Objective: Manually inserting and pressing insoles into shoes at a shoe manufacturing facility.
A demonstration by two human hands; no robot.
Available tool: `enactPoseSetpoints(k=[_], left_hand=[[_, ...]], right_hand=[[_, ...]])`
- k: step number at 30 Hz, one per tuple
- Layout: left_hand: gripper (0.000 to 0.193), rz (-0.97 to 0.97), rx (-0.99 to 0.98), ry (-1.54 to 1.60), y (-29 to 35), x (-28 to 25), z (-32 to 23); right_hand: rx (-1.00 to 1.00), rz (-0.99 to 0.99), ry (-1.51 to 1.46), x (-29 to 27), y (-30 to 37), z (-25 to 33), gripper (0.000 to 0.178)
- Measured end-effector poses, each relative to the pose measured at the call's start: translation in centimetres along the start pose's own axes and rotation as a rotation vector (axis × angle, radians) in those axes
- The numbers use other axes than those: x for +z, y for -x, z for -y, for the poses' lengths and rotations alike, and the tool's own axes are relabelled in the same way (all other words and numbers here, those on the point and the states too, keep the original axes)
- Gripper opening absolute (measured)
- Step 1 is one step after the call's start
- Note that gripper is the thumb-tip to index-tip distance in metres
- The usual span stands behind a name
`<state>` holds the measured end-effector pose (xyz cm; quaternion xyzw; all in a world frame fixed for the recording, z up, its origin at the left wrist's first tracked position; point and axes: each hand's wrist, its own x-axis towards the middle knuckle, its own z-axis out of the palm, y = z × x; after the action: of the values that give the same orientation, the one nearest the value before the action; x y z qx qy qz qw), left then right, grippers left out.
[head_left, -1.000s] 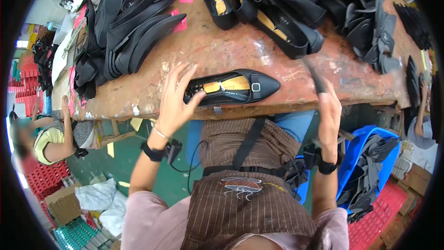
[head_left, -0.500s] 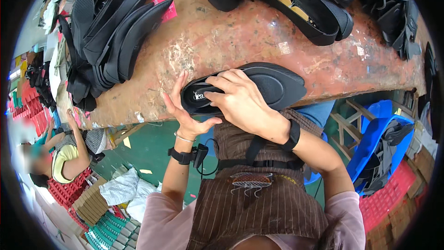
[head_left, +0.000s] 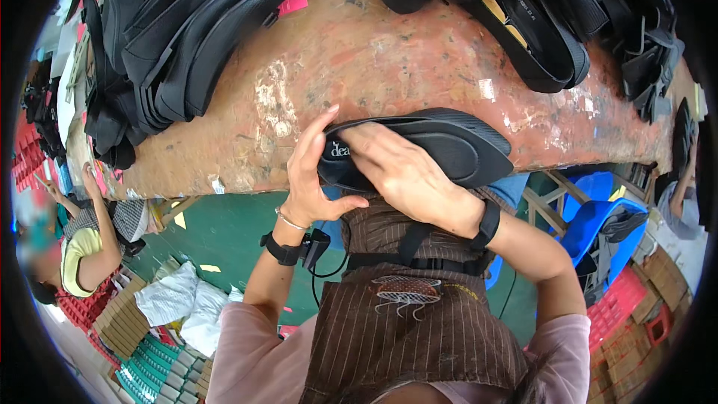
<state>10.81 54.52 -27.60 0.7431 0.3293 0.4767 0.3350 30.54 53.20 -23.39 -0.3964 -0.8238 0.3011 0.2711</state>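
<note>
A black pointed shoe [head_left: 464, 151] lies at the table's near edge, toe to the right, with a black padded insole [head_left: 441, 153] showing light lettering at the heel. My left hand [head_left: 308, 172] is closed in a cupped grip about the heel end, fingers along its outside and thumb stretched out on the near side. From the right, my right hand [head_left: 407, 172] reaches into the shoe, closed, its fingers together and bent down onto the insole's heel part. Its fingertips and thumb are mostly hidden inside the shoe.
Stacked black shoe pieces [head_left: 202, 52] with pink tags lie at the table's [head_left: 336, 67] left, and more black shoes [head_left: 531, 37] at the back right. A blue chair-like bin [head_left: 598, 228] holds black pieces on the right. A co-worker [head_left: 86, 247] sits at the left.
My left hand's fingers have come closer together around the heel. The right hand's fingers have gone deeper into the shoe. The whole view has shifted slightly.
</note>
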Motion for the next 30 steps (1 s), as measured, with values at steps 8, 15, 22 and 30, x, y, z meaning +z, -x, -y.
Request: enactPoseSetpoints(k=[8, 15, 22, 30], left_hand=[[0.030, 0.096, -0.218, -0.071, -0.8, -0.7, -1.4], [0.023, 0.011, -0.290, -0.122, -0.1, 1.1, -3.3], [0.052, 0.359, -0.321, -0.570, -0.6, 5.3, -10.7], [0.051, 0.706, -0.262, -0.740, -1.4, 9.1, -13.0]], right_hand=[[-0.019, 0.180, 0.088, 1.1, -0.3, 0.6, 0.039], [0.176, 0.049, 0.361, -0.5, 3.0, 2.3, 0.035], [0.493, -0.641, 0.619, -7.6, 2.9, -2.2, 0.050], [0.417, -0.484, 0.018, -10.2, 1.7, -0.2, 0.016]])
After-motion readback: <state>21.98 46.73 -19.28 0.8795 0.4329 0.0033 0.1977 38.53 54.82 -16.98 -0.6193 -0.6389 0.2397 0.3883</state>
